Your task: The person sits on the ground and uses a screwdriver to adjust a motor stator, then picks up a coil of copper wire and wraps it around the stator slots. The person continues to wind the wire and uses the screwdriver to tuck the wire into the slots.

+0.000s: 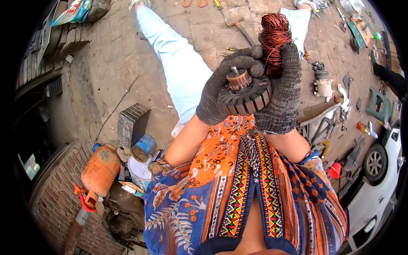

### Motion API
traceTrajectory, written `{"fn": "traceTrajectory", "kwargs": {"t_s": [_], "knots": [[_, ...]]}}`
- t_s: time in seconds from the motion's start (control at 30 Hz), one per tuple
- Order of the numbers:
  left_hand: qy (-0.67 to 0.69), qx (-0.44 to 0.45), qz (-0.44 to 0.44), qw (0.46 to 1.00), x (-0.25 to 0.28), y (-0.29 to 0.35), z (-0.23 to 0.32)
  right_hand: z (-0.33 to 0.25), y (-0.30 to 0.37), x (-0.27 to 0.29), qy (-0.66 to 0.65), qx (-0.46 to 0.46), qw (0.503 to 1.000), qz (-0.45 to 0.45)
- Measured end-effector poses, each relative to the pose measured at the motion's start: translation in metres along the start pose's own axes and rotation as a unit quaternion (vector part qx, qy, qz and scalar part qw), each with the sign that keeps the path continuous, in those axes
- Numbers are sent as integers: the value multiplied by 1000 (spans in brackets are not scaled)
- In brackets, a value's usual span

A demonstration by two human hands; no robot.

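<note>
Both hands wear dark grey knitted gloves and are close together in front of my body. My left hand (212,95) is closed round a motor armature (245,100), which has a slotted dark iron core, a copper commutator (239,80) and a short shaft pointing up. My right hand (280,104) holds an upright bundle of reddish copper wire (275,36), its fingers along the bundle's right side. The left fingertips come close to the wire; whether they touch it I cannot tell. The right palm lies beside the armature's core and is partly hidden.
A hammer (241,29) lies on the paved floor beyond my hands. To the left stand a black battery (132,123), a blue can (143,148) and an orange gas cylinder (100,170). At the right are a metal motor part (324,83), a green stool (378,105) and a white car (384,187).
</note>
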State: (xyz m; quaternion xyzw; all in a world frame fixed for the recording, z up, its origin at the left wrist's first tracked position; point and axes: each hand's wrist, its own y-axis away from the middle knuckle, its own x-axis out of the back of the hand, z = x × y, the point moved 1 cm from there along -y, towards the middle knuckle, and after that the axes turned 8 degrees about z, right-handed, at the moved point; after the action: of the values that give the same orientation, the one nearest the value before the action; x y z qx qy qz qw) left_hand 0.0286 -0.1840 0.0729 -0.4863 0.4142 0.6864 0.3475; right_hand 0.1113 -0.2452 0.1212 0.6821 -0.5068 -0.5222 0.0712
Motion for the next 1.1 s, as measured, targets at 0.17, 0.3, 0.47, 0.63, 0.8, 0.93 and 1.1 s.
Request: {"fn": "traceTrajectory", "kwargs": {"t_s": [0.17, 0.3, 0.47, 0.63, 0.8, 0.93, 1.1], "knots": [[22, 59, 30, 998, 34, 5, -4, -5, 3, 0, 65, 55, 995, -47], [8, 0, -4, 1000, 35, 10, 3, -12, -3, 9, 44, 61, 996, -39], [-33, -13, -47, 998, 22, 4, 9, -12, -13, 19, -64, -118, 983, -122], [-47, -38, -117, 991, 36, 6, 8, -16, -15, 21, -77, -136, 976, -153], [-51, -34, -115, 991, 46, 1, 13, -13, -15, 16, -111, -171, 974, -95], [-82, 15, 1, 997, 21, 3, 31, 0, -22, 33, -126, -283, 940, -144], [-178, 28, -4, 984, 52, 10, 51, 39, -36, 45, -126, -369, 918, -73]]}}
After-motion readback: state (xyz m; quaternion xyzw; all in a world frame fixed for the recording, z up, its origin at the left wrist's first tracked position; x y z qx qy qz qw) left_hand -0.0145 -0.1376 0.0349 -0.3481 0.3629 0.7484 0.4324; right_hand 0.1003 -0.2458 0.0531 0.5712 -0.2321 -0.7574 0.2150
